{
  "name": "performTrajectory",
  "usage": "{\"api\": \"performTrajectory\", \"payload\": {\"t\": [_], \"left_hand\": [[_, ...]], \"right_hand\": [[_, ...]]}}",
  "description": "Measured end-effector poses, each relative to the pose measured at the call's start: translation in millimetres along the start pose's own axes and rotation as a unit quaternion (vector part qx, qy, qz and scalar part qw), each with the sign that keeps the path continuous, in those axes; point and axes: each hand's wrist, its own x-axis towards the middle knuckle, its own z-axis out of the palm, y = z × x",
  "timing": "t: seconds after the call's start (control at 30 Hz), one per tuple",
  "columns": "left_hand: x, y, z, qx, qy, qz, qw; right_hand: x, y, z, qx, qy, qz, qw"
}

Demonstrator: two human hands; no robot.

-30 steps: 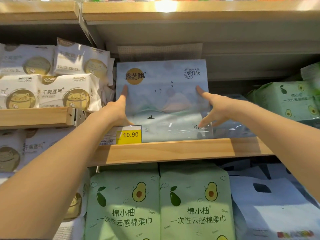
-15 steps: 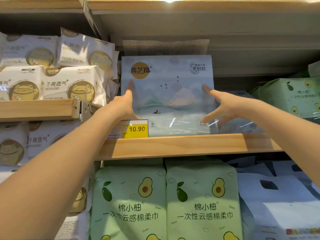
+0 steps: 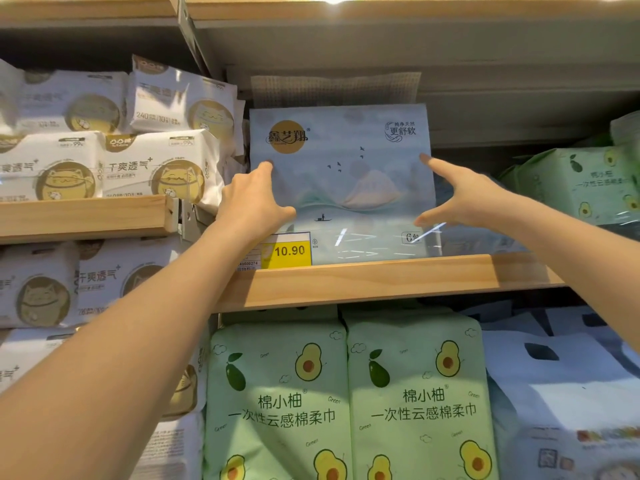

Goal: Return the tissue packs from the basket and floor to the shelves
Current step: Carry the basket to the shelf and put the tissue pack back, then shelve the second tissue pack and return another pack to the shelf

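Since a second ago, both of my hands are sitting a little lower on the pack's front while the pack itself is standing in the same spot on the shelf, upright behind the lip.

Nearest to me, my two bare forearms are reaching up and forward. Below them, two green avocado packs (image 3: 349,396) are standing side by side on the lower shelf, with pale blue packs (image 3: 568,393) to their right.

My left hand (image 3: 254,202) is resting against the left edge of the blue tissue pack (image 3: 341,188), fingers extended and thumb lying across its front; the grip is loose and flat, pressing rather than closing round it. My right hand (image 3: 460,199) is spread open at the pack's right edge, index finger pointing up along the front, thumb low; it is not clasping anything.

The pack is standing on the wooden shelf (image 3: 398,278), its lower left corner partly hidden by a yellow price tag (image 3: 289,251) reading 10.90.

To the left, white cat-print packs (image 3: 114,161) are piling up behind another wooden lip. Farther right, a green avocado pack (image 3: 581,181) is sitting deeper on the shelf.
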Motion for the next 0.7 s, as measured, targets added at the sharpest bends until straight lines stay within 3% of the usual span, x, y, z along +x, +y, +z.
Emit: {"api": "performTrajectory", "payload": {"t": [0.23, 0.43, 0.7], "left_hand": [[-3, 2, 0, 0.022, 0.042, 0.005, 0.999], [-11, 8, -2, -0.04, 0.122, 0.053, 0.99], [-42, 35, -24, 0.001, 0.036, 0.091, 0.995]], "right_hand": [[-3, 0, -1, -0.004, 0.021, -0.004, 1.0], [-5, -1, 1, -0.017, 0.061, -0.02, 0.998], [-45, -3, -32, -0.081, 0.082, -0.084, 0.99]]}}
